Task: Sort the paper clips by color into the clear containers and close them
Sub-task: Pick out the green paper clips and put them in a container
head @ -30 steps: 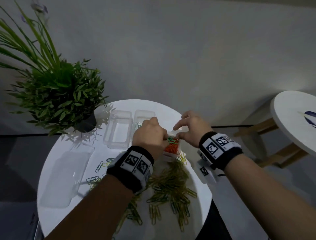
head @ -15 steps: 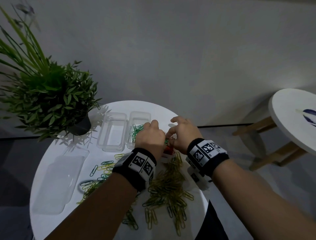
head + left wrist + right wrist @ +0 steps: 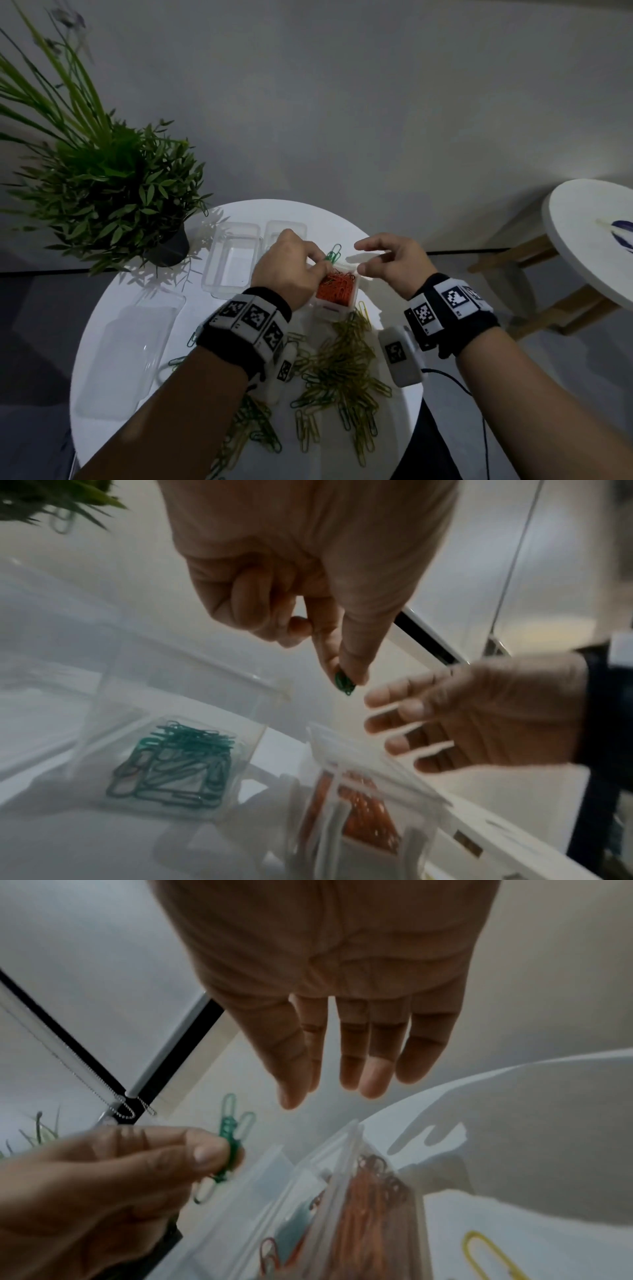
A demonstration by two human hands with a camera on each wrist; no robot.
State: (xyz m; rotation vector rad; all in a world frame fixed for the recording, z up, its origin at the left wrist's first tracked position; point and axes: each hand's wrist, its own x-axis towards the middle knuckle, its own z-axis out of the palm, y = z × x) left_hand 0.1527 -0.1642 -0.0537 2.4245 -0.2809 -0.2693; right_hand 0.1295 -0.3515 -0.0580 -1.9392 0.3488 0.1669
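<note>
Nearest, along the lower middle of the head view, a loose heap of yellow and olive-green wire paper clips (image 3: 342, 373) spread over the round white table (image 3: 113, 308), still unsorted; judged from that, most of the sorting left to do. At lower left, a large empty clear plastic tray (image 3: 126, 353), with a few stray clips beside it.

Just above the heap, at frame centre, a small clear plastic container packed with orange paper clips (image 3: 335, 291), its lid open; orange looks nearly finished, closing not yet done.

Over that container, the left hand (image 3: 287, 263), thumb and forefinger clamped on a few linked green wire paper clips (image 3: 230, 1146), apparently strays picked from among the orange ones. To the right, the right hand (image 3: 394, 263), fingers spread and relaxed, gripping nothing, hovering near the container's open lid.

Farther up, toward upper centre of the table, a clear container holding a small batch of green paper clips (image 3: 171, 767), open, likely bound to receive the pinched ones. Beside it, an empty clear rectangular container (image 3: 233, 263). Farthest, at upper left, a potted green plant (image 3: 102, 192).
</note>
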